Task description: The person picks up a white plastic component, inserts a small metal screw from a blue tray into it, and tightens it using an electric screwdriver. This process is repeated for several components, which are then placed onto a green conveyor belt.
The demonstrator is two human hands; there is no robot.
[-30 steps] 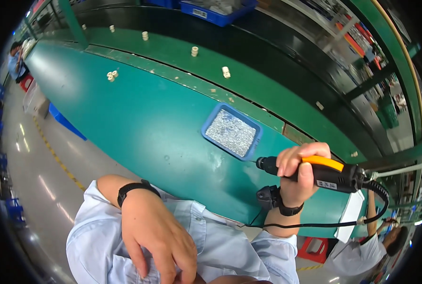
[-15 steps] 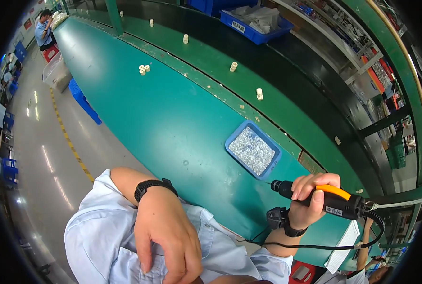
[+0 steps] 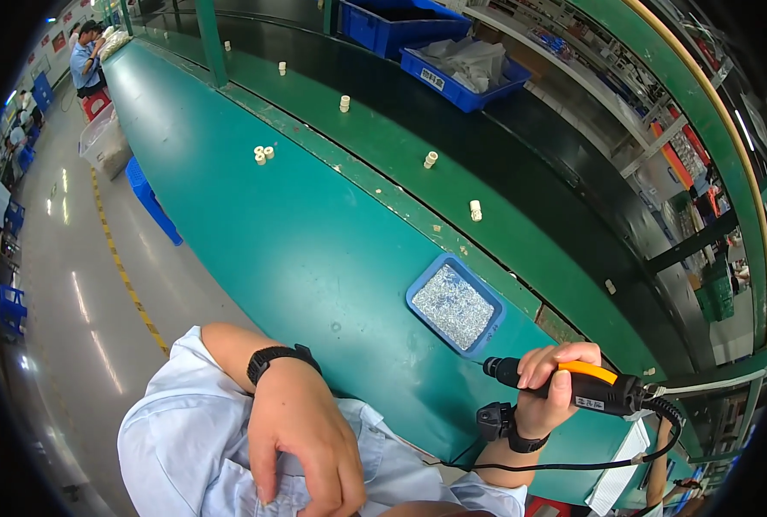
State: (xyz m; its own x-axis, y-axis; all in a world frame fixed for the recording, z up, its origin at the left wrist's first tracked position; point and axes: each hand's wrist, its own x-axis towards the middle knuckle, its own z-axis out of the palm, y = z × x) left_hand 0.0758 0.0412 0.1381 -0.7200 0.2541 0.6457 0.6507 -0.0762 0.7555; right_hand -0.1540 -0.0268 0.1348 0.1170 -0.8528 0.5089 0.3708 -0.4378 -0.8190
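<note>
My right hand (image 3: 552,386) grips a black and orange electric screwdriver (image 3: 573,384), held level over the near edge of the green workbench (image 3: 314,241), its tip pointing left. A black cable (image 3: 573,465) trails from its rear. Just up and left of the tip lies a blue tray of small silver screws (image 3: 455,305). My left hand (image 3: 301,435) rests flat on my light blue shirt (image 3: 194,448), fingers spread, holding nothing, with a black watch on the wrist.
Small cream-coloured cylindrical parts (image 3: 263,154) stand spaced along the bench and the dark conveyor strip (image 3: 487,146). Blue bins (image 3: 465,65) sit beyond it. A person in blue (image 3: 84,57) works at the far left end. Grey floor with a yellow line (image 3: 125,276) lies left.
The view has swung so the bench, tray and both hands sit lower and further right. My right hand keeps the screwdriver; my left hand stays on my shirt.
</note>
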